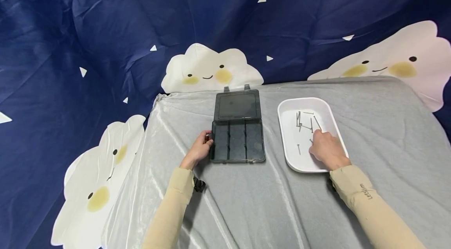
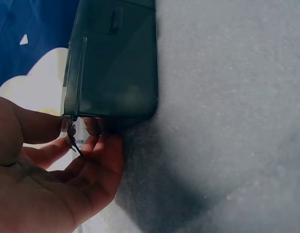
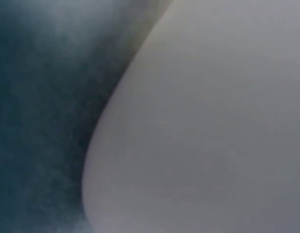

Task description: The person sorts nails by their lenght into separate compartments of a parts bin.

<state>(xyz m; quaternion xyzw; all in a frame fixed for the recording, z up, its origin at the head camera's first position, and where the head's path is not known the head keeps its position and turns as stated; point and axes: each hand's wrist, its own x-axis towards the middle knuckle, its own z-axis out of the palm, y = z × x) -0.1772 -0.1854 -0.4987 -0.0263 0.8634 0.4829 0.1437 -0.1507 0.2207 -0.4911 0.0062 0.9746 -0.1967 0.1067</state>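
Observation:
A dark translucent organizer box lies with its lid folded back. Long dividers split its base into three columns, and nothing shows inside them. My left hand grips the box's left side. Seen from the left wrist, the thumb of that hand is on the rim and the curled fingers are against the wall. To the right, my right hand reaches down into a white tray. Its fingertips are hidden, so any held item cannot be seen. Several thin metal nails or screws lie loose in the tray.
Grey cloth covers the table, with folds running through it. Behind and to the left hangs a dark blue curtain printed with clouds and small white triangles. The tray's white wall fills most of the right wrist view, blurred.

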